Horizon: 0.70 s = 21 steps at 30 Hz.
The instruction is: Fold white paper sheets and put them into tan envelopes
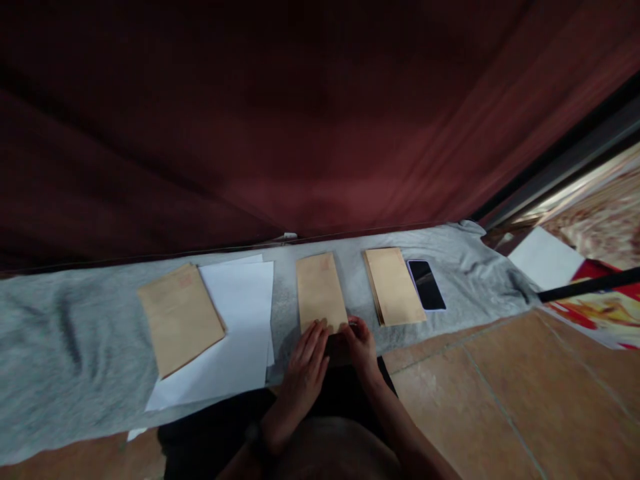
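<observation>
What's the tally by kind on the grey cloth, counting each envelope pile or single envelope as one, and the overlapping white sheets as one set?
Brown: 3 (left envelope pile, middle envelope, right envelope pile)
White sheet set: 1
Phone: 1
Total: 5

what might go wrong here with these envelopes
The middle envelope might crease, since the left hand and right hand are both at its near edge. The grey cloth is wrinkled, so a tug could shift the right stack and the phone. The left envelopes partly overlap the white paper, so pulling it might drag them.
</observation>
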Motion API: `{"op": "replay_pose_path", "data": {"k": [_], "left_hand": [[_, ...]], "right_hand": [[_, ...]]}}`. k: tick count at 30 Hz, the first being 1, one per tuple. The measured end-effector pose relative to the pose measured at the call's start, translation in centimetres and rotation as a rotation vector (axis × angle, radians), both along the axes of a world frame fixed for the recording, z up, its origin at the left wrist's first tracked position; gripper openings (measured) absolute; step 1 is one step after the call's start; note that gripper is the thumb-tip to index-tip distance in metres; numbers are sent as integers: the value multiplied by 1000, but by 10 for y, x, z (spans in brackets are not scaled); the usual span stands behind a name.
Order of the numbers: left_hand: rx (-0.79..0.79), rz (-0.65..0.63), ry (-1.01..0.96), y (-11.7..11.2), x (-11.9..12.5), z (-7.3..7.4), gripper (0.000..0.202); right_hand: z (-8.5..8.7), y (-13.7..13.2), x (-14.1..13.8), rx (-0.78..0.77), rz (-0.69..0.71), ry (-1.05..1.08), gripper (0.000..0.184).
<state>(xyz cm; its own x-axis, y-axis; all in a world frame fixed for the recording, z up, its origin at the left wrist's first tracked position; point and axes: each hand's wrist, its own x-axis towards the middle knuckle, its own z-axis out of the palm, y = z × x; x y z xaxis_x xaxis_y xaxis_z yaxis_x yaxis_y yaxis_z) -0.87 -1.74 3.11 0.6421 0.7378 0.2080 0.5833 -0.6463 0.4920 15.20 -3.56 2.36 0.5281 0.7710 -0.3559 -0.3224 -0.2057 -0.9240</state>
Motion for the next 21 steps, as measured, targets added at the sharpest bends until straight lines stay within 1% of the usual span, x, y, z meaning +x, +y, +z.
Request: {"op": "replay_pose_path", "data": {"k": [2, 5, 7, 9, 11, 14, 15, 17, 19, 21], "left_hand": [[51, -18, 89, 0, -1, -2, 65], [121, -53, 177, -1, -4, -7, 71], [153, -79, 215, 0, -4, -9, 71], [160, -88, 244, 0, -4, -9, 71], [151, -95, 267, 0, -3, -7, 71], [143, -98, 275, 0, 0, -4, 69], [149, -99, 270, 0, 0, -4, 67], [167, -115, 254, 1, 0, -9, 63], [196, -133, 229, 2, -2, -18, 62], [228, -127, 201, 2, -6, -27, 62]], "right_hand": [[0, -2, 4, -31, 85, -106, 38], [3, -3, 12, -129, 288, -417, 25], [5, 0, 16, -191, 356, -606, 21], [7, 2, 18, -219, 381, -732, 21], [9, 1, 18, -236, 396, -798, 22], [15, -4, 13, -271, 357, -965, 27], [18, -7, 10, -249, 350, -1046, 30], [23, -14, 3, -130, 392, -1174, 35], [24, -20, -5, 39, 501, -1224, 37], [21, -27, -12, 160, 606, -1275, 42]]}}
